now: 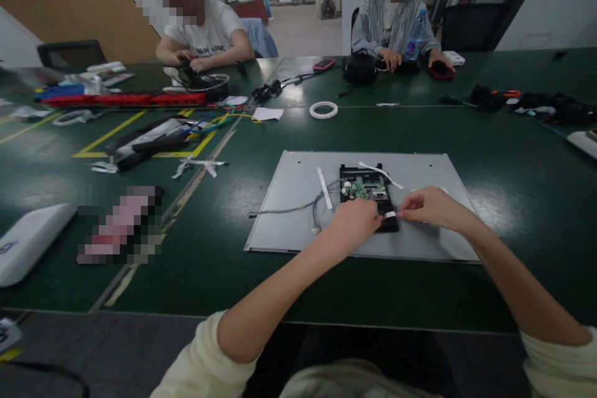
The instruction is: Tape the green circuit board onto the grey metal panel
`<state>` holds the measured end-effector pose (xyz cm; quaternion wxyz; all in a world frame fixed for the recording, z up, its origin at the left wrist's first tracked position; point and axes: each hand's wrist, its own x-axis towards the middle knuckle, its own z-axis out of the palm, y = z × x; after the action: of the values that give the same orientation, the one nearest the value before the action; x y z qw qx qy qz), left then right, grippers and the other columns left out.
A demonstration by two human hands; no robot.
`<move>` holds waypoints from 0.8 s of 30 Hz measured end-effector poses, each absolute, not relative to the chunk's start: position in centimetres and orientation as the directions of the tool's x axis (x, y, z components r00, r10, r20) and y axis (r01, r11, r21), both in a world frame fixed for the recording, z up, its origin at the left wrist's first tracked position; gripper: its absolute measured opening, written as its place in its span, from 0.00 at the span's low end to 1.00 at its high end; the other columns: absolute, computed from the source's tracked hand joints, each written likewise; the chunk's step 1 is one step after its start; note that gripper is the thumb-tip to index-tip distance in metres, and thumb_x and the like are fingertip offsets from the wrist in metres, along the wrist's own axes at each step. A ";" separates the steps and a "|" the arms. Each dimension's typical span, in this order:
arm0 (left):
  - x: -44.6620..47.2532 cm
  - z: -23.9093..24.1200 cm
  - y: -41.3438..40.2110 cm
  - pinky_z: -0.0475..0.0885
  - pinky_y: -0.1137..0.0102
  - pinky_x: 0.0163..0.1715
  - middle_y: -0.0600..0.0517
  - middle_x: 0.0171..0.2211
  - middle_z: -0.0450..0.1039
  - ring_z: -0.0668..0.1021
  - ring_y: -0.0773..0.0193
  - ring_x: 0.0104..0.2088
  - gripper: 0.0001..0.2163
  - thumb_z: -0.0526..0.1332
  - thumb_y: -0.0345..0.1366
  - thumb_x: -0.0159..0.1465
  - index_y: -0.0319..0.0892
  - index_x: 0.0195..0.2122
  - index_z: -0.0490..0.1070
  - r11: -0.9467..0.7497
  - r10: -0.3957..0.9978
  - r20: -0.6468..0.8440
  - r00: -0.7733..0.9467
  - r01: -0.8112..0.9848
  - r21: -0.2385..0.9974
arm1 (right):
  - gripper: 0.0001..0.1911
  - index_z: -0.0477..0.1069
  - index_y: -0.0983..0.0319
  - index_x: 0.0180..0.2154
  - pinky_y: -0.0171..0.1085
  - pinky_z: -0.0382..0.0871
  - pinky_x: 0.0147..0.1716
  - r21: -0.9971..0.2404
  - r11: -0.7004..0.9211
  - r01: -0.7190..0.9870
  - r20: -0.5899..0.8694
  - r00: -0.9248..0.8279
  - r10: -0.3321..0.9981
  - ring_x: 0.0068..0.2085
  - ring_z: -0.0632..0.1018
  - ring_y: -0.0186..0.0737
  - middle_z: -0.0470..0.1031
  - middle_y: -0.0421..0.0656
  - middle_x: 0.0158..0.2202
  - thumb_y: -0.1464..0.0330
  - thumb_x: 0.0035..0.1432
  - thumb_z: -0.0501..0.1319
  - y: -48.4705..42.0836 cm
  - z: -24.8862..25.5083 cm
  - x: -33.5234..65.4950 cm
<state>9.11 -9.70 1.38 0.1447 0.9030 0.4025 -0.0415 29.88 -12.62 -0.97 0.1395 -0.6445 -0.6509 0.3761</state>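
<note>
Right of the frame's centre, left hand [355, 221] low over a black bracket [390, 224], fingers curled, tips by the left end of a short white strip [390, 214]; grip hidden, impossible to tell. Opposite, right hand [431, 206], thumb and forefinger drawn narrow at the strip's right end; pinching or merely touching, impossible to tell.

Judging by the layout, bracket already in place on the grey panel [280, 230], short strip across its lower right, seemingly not yet finished with. What else remains, unclear.

Bracket dark and roughly rectangular, with a green circuit board [361, 191] exposed in its middle. Panel flat, pale and broad, right of centre on the green table [196, 280]. On it, left of the bracket, a slanting strip [325, 188] and grey cables [284, 210]; at the bracket's upper edge, a curved strip [380, 175].

Farther up, a white tape roll [323, 115]; at the top, two seated people [208, 31].
</note>
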 end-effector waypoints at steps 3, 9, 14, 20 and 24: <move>8.9 1.5 -9.8 0.70 0.63 0.33 0.41 0.31 0.74 0.77 0.52 0.35 0.14 0.53 0.42 0.63 0.36 0.36 0.72 -0.638 0.718 -0.183 0.671 0.741 0.210 | 0.11 0.74 0.62 0.29 0.31 0.61 0.23 -0.697 -0.163 0.698 -0.342 -0.124 0.932 0.25 0.71 0.33 0.73 0.40 0.24 0.61 0.46 0.62 -12.5 -1.1 30.0; 8.5 1.8 -9.7 0.69 0.63 0.33 0.43 0.31 0.73 0.77 0.51 0.35 0.13 0.57 0.42 0.61 0.36 0.37 0.72 -0.645 0.732 -0.139 0.667 0.744 0.173 | 0.12 0.72 0.62 0.35 0.32 0.64 0.24 -0.783 -0.177 0.596 -0.359 -0.201 0.912 0.24 0.72 0.32 0.72 0.38 0.22 0.63 0.47 0.61 -12.6 -0.8 30.2; 8.5 2.2 -9.8 0.69 0.63 0.33 0.43 0.31 0.74 0.77 0.51 0.36 0.12 0.57 0.41 0.61 0.37 0.37 0.72 -0.649 0.731 -0.144 0.667 0.745 0.152 | 0.11 0.71 0.62 0.32 0.32 0.63 0.25 -0.722 -0.150 0.675 -0.329 -0.144 0.933 0.25 0.73 0.34 0.74 0.40 0.23 0.62 0.48 0.60 -12.8 -0.7 29.8; 8.3 2.0 -9.4 0.69 0.65 0.33 0.44 0.31 0.73 0.76 0.53 0.36 0.12 0.57 0.42 0.61 0.38 0.35 0.72 -0.651 0.725 -0.143 0.673 0.739 0.174 | 0.12 0.69 0.61 0.29 0.32 0.60 0.23 -0.637 -0.150 0.756 -0.337 -0.097 0.936 0.21 0.70 0.32 0.71 0.38 0.19 0.59 0.47 0.61 -12.8 -0.3 30.1; 7.8 2.1 -9.0 0.68 0.65 0.32 0.45 0.30 0.72 0.76 0.53 0.35 0.11 0.57 0.42 0.60 0.38 0.33 0.71 -0.651 0.720 -0.144 0.679 0.732 0.202 | 0.11 0.68 0.62 0.30 0.33 0.61 0.24 -0.632 -0.151 0.760 -0.370 -0.125 0.921 0.23 0.71 0.33 0.72 0.38 0.20 0.60 0.48 0.61 -12.9 0.0 31.1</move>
<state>7.80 -8.98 2.12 0.1223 0.9081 0.3996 -0.0252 31.09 -12.90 -0.01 0.1040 -0.6534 -0.6432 0.3855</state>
